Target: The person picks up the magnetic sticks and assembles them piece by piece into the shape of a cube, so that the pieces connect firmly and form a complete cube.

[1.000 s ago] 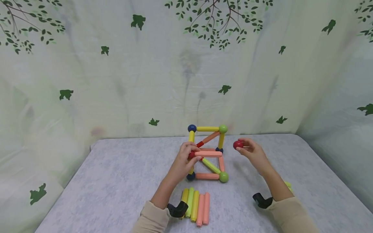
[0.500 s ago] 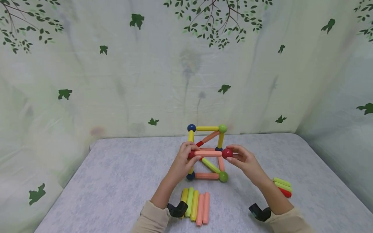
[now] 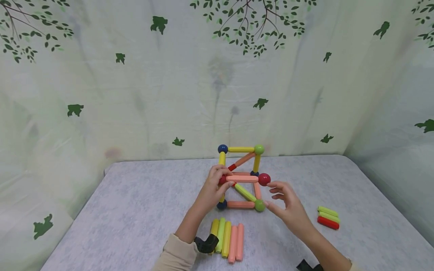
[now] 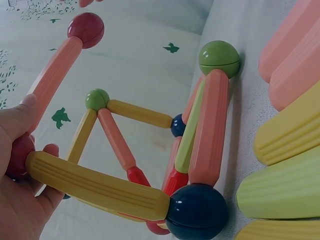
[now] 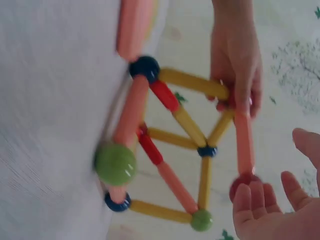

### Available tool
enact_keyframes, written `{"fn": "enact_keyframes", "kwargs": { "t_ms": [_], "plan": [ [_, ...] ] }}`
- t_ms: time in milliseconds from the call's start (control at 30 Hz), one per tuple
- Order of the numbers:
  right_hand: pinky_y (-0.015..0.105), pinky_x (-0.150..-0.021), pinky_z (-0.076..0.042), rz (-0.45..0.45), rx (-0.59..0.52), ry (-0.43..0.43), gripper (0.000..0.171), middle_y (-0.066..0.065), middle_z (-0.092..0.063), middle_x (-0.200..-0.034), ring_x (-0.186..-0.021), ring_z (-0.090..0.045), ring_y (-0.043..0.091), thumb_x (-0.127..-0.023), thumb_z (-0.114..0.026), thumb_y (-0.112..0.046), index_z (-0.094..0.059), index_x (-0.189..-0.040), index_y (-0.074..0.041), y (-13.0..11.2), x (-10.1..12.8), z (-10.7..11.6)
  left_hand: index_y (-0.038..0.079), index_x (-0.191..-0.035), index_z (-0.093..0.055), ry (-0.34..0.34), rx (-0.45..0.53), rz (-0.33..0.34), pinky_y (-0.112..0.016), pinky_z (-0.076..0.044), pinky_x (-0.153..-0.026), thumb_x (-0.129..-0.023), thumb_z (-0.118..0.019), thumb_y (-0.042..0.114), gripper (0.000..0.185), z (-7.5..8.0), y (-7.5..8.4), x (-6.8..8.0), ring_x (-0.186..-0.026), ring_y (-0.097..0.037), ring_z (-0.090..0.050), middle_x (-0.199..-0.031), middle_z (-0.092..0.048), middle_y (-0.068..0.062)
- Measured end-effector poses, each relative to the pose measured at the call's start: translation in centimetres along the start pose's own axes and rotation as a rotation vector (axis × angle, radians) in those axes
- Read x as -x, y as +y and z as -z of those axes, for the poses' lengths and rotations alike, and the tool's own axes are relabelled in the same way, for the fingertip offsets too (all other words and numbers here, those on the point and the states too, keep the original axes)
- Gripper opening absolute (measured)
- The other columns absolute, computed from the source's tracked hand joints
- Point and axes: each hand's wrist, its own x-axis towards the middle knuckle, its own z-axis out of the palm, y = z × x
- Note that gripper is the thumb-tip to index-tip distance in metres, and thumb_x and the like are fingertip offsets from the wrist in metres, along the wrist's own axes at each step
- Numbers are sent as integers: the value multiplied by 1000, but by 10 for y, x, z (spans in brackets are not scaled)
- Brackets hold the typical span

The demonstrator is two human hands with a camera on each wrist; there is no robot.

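My left hand (image 3: 214,186) grips a red ball (image 4: 20,157) at the top of a yellow rod (image 4: 97,187). That rod rises from a dark blue ball (image 4: 196,212) on the table. From the gripped ball a pink rod (image 3: 242,178) reaches sideways, with a second red ball (image 3: 264,179) on its far end. My right hand (image 3: 289,205) is just beside and below this second ball, fingers loosely spread, holding nothing. Behind stands the rest of the rod-and-ball frame, including a green ball (image 3: 259,205) low at the front and a green ball (image 3: 259,149) high at the back.
In front of the frame, yellow, light green and pink rods (image 3: 240,242) lie side by side on the grey cloth-covered table (image 3: 142,210). To the right lie light green rods and a red rod (image 3: 328,223). A leaf-patterned curtain (image 3: 190,94) hangs behind.
My right hand brought the second red ball leftward onto the pink rod's free end, then let go and drew back downward and right. The left hand kept its grip.
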Motion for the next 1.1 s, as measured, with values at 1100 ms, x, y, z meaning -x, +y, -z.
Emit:
{"fn": "enact_keyframes", "kwargs": {
  "t_ms": [1100],
  "plan": [
    [26, -71, -48, -111, 122, -368, 24, -8, -59, -89, -80, -55, 9, -83, -66, -16, -60, -106, -14, 28, 6, -28, 10, -105, -55, 10, 1, -26, -29, -46, -82, -85, -60, 17, 21, 0, -5, 1, -106, -19, -43, -120, -39, -7]
  ]
}}
